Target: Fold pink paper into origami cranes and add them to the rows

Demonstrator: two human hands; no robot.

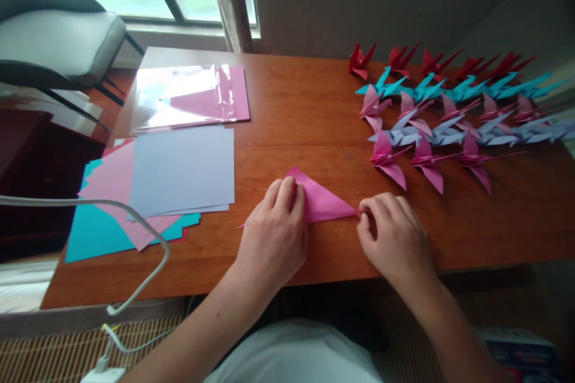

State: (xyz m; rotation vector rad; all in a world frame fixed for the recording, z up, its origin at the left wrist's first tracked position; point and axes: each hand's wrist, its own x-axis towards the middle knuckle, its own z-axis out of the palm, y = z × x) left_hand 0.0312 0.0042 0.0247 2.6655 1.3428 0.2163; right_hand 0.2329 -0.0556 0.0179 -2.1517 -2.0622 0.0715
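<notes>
Mid-fold, seemingly: left hand (275, 224) presses pink paper (324, 201) (grip hidden), right hand (396, 234) pinches its tip (353, 212)! Creasing likely needs steadiness.

1. Our bare left forearm (211, 317) slants in from the lower left.
2. Our left hand (275, 230) is knuckles-up, fingers curled.
3. Our bare right forearm (453, 323) angles in from the lower right.
4. Our right hand (398, 236) pinches, thumb against forefinger.

Before you are one folded pink sheet (323, 200), three magenta cranes (424, 160), five pale-pink cranes (372, 109), five red cranes (358, 63), one clear packet (193, 103) and one chair (58, 42); your turquoise cranes (462, 91) and lavender cranes (440, 135) overlap beyond counting.
</notes>
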